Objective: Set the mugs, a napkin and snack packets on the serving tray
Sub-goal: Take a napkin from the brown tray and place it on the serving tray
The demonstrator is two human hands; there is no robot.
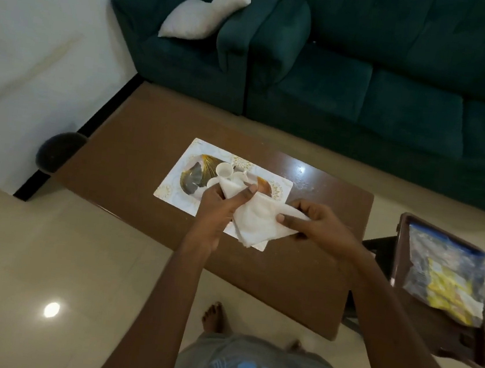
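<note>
While both my hands hold the white folded paper napkin [257, 219] just above the near end of the white rectangular serving tray with its gold-and-grey leaf pattern [176, 173], I judge the napkin step to be in hand. My left hand [221, 202] pinches the napkin's far corner between thumb and fingers; my right hand [312, 222] is closed on its right edge. Small white ceramic mugs [230, 175] already stand clustered on the tray's middle; how many, I cannot tell, since the napkin hides part of them.

Next I would lay the napkin flat on the tray's near right part, beside the mugs without nudging them. Afterwards come the yellow and blue snack packets [448, 277], which lie in a dark brown plastic tray [403, 247] off to my right, beyond the counter's end.

As for room, the brown wooden counter [117, 154] is bare left of the serving tray, while the tray's near corner sits close to the counter's front edge, so I'd press lightly.
</note>
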